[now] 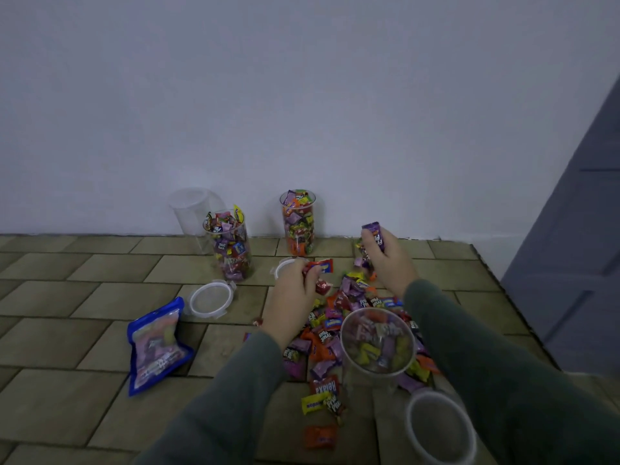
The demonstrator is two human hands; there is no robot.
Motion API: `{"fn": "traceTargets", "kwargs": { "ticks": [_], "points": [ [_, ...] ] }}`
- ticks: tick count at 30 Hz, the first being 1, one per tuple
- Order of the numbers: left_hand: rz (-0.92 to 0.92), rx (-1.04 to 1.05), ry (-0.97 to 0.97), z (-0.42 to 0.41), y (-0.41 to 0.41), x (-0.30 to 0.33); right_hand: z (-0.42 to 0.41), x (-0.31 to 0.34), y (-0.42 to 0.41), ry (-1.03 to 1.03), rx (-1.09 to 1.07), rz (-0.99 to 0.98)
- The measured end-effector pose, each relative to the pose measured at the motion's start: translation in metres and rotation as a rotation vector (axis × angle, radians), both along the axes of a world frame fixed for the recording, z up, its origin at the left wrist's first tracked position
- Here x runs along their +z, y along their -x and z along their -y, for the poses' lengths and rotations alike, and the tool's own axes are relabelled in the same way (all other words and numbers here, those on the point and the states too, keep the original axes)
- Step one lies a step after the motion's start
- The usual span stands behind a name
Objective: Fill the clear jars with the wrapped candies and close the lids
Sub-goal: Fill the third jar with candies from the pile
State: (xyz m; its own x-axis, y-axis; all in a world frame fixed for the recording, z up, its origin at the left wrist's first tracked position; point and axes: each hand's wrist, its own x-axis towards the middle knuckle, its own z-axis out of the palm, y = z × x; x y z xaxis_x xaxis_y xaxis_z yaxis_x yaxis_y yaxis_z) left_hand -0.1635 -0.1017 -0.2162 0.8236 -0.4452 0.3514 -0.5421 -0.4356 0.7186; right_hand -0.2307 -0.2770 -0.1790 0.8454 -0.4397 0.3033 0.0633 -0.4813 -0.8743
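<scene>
Two filled jars point(231, 246) by the wall point(302, 95); candies point(335, 317) heaped before them.

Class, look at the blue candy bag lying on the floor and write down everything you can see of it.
The blue candy bag is a glossy plastic pouch with blue edges and a pale pink printed front; the print is too blurred to read. It lies flat but crumpled on the tan tiled floor, left of the candy pile, its top corner near a clear lid. Neither hand touches it.
</scene>
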Motion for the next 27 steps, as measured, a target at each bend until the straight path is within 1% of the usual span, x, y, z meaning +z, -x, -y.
{"fn": "traceTargets", "kwargs": {
  "ticks": [3,8,12,14,17,23,27],
  "points": [
    [-0.027,0.005,0.077,0.002,0.010,0.019,-0.006,0.022,0.016,-0.242,-0.023,0.074],
    [-0.014,-0.017,0.224,0.003,0.041,0.049,-0.023,0.047,0.044,-0.447,-0.060,0.231],
    [-0.023,-0.145,0.310,0.002,0.069,0.060,-0.043,0.049,0.066,-0.606,-0.085,0.296],
    [0.012,-0.210,0.285,0.000,0.075,0.058,-0.050,0.045,0.075,-0.669,-0.136,0.295],
    [0.117,-0.279,0.180,-0.006,0.075,0.053,-0.059,0.038,0.087,-0.758,-0.212,0.333],
    [0.225,-0.345,0.027,-0.012,0.079,0.045,-0.076,0.037,0.096,-0.790,-0.300,0.423],
    [0.203,-0.324,0.063,-0.011,0.080,0.044,-0.076,0.034,0.096,-0.841,-0.370,0.431]
  ]
}}
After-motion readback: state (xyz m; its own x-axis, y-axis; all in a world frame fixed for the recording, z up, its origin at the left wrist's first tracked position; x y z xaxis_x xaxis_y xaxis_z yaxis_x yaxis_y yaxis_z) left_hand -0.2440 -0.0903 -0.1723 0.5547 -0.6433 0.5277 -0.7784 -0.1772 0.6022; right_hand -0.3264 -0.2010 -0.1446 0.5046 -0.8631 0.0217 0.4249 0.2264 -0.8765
